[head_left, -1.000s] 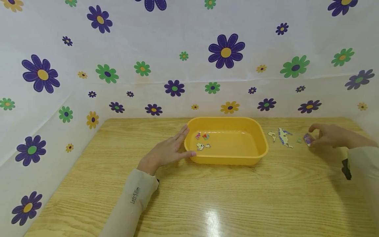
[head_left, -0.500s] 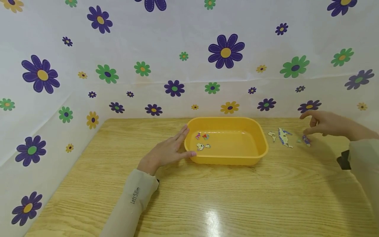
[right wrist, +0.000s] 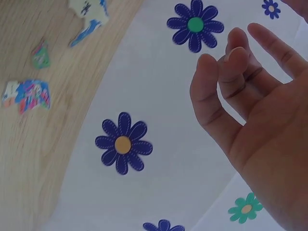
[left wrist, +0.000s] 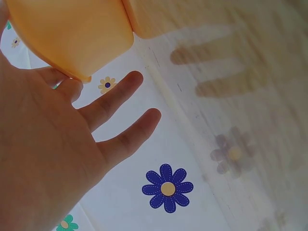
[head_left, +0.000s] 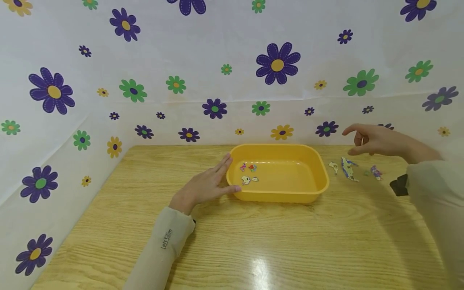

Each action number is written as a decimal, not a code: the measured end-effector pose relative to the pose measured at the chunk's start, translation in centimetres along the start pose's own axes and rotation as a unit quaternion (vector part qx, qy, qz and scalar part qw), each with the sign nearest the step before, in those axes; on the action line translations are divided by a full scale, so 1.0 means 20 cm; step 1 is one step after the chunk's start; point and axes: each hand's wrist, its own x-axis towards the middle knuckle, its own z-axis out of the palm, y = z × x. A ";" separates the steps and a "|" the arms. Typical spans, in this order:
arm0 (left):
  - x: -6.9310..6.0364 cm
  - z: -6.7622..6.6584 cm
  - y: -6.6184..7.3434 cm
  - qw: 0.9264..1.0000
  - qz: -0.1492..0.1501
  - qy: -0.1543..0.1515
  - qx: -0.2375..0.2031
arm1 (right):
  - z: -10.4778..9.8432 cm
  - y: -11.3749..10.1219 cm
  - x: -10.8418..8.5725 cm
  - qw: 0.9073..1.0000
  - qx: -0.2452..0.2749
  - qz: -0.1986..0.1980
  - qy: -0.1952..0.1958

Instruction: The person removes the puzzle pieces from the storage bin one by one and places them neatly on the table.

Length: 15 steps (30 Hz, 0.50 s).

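A yellow tub (head_left: 279, 197) stands near the back of the table. My left hand (head_left: 203, 185) rests against its left end, fingers straight along the outside and thumb at the near corner; in the left wrist view two fingers stretch out clear of the tub. Several small flat printed cut-outs, sticker-like, lie inside at the left, such as a white one (head_left: 245, 180) and a red one (head_left: 252, 167). My right hand (head_left: 380, 139) hovers right of the tub, fingers loosely bent, with nothing visible between them. Below it lies a long white-and-blue cut-out (head_left: 348, 169).
On the table, right of the tub, are a small white cut-out (head_left: 333, 167), a tiny green one (head_left: 366, 173) and a purple one (head_left: 376, 172). A flower-printed cloth (head_left: 232, 86) forms walls at the back and left.
My right hand has left the purple cut-out, rising and moving left above the other pieces. The purple cut-out stays on the table. My left hand holds its place.
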 end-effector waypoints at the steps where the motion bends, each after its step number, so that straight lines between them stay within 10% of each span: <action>1: 0.00 0.00 0.00 1.000 0.000 0.000 0.000 | 0.00 -0.01 0.01 1.000 0.001 -0.005 0.001; 15: 0.00 0.01 0.00 1.000 0.002 0.000 0.006 | 0.05 -0.18 0.12 0.999 -0.019 -0.040 0.010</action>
